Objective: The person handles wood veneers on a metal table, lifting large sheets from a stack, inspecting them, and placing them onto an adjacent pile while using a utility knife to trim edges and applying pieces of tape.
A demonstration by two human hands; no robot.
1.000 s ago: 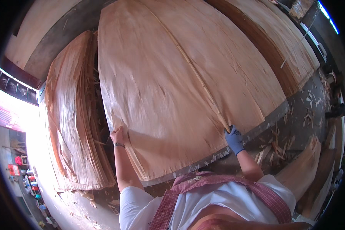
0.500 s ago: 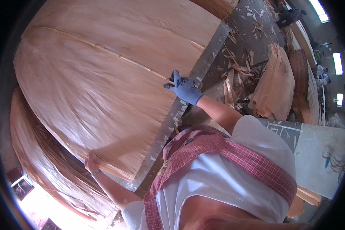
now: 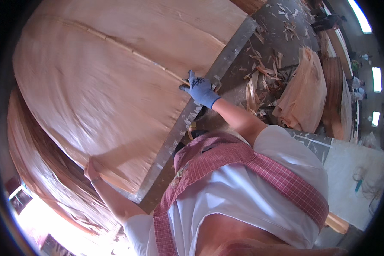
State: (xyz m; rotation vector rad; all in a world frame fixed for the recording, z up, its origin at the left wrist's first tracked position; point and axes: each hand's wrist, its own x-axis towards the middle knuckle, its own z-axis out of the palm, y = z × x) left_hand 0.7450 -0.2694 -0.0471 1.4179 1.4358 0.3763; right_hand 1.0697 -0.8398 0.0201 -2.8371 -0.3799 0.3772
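A thin pale stick (image 3: 132, 52) lies across the broad veneer sheet (image 3: 106, 94). The gloved right hand (image 3: 200, 88) grasps its end by the sheet's near edge, probably for control along its length. The bare left hand (image 3: 91, 170) touches the sheet's left edge, seemingly steadying it; whether those fingers pinch or merely rest, I cannot tell. Beyond that edge sits a layered stack (image 3: 42, 158). The stick's far tip blurs; the sheet's top is cut off.
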